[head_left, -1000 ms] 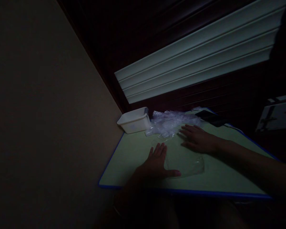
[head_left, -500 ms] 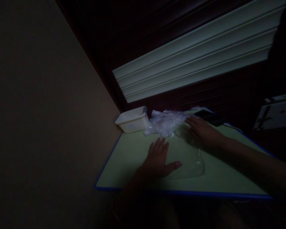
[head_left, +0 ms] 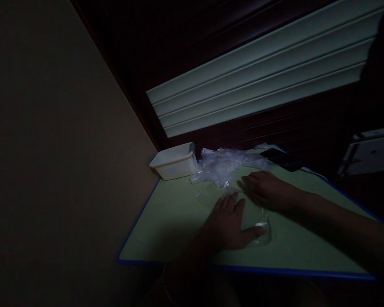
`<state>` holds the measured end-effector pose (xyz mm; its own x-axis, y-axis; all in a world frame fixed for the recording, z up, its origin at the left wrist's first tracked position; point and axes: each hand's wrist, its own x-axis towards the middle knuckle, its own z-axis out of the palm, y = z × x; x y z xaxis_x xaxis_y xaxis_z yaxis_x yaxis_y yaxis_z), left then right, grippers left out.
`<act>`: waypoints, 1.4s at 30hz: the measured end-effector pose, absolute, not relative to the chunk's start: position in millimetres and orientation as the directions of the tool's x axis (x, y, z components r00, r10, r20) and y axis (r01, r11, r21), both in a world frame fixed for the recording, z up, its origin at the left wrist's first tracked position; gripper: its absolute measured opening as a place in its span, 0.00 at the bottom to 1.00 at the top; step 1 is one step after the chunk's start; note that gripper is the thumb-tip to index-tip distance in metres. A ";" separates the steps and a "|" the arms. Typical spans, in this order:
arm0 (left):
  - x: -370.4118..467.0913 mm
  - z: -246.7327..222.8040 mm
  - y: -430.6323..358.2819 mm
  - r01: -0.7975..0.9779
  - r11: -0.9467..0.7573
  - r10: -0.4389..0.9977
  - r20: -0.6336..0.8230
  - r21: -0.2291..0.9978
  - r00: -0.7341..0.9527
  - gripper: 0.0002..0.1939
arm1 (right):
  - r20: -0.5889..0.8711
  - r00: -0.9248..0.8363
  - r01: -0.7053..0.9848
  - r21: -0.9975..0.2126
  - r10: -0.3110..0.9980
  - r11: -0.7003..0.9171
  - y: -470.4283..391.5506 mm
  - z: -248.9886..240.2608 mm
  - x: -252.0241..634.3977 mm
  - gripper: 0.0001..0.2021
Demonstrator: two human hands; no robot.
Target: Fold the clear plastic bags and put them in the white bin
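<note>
A clear plastic bag (head_left: 263,232) lies flat on the pale green table, and its edges are hard to make out in the dim light. My left hand (head_left: 227,224) rests on it with the fingers spread and the thumb stretched to the right. Over the bag's far right part is my right hand (head_left: 265,189), palm down, its fingers extended and pointing left. Just beyond both hands sits a loose pile of clear plastic bags (head_left: 219,166), crumpled and shiny.
A white plastic bin (head_left: 174,166) stands at the table's far left corner, by the wall. Some dark flat object (head_left: 283,159) with a pale cable lies at the far right. The table (head_left: 153,238) has a blue edge; a door with pale slats (head_left: 259,76) rises behind.
My left hand has moved right, its thumb now over the bag's right part. My right hand has come a little nearer, away from the pile. The view has shifted slightly.
</note>
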<state>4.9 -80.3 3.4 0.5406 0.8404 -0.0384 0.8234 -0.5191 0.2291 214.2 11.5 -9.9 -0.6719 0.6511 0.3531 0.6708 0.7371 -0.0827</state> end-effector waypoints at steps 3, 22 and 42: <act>3.5 4.0 -76.1 0.818 -0.542 0.838 0.051 0.194 0.543 0.44 | 0.324 -0.670 0.688 -0.064 0.667 0.722 10.2 -6.9 214.3 0.19; 9.0 5.7 -30.4 0.810 -0.573 0.813 -0.041 0.129 0.581 0.47 | 0.378 -0.512 0.837 0.019 0.772 0.546 16.6 -13.4 218.9 0.22; 6.4 -2.9 -24.8 0.699 -0.685 0.721 0.049 0.205 0.692 0.48 | 0.398 -0.635 0.606 -0.276 0.663 0.746 -16.2 -0.7 192.4 0.24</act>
